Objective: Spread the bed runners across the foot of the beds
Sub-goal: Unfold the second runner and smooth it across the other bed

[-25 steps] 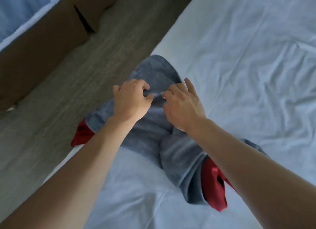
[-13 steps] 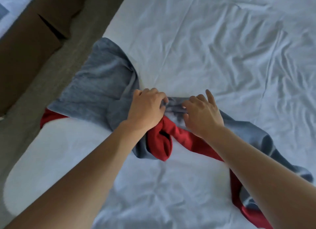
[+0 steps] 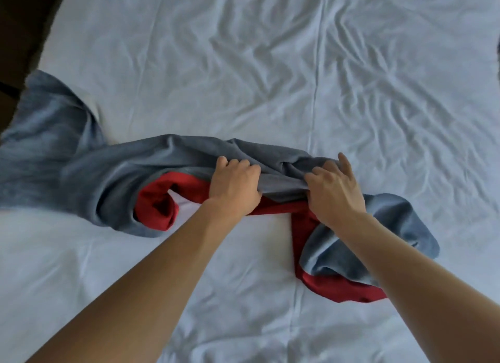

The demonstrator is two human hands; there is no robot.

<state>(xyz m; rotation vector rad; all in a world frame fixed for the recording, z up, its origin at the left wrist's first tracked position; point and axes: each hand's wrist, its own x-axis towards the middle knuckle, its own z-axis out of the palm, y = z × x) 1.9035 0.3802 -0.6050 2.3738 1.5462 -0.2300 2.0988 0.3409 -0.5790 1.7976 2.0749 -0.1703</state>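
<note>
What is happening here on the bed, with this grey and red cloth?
A person is laying a bed runner, grey with a red underside, on a white sheet. The left hand and the right hand both grip its bunched middle. The runner is twisted, not spread flat, and its left end hangs over the bed's edge.

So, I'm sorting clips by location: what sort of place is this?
Probably a bedroom, maybe a hotel room: a wrinkled white bed sheet covers a bed, and both hands grip a bunched grey-and-red bed runner lying across it.

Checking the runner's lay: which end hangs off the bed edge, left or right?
The left end of the runner; the right end lies bunched on the sheet.
</note>
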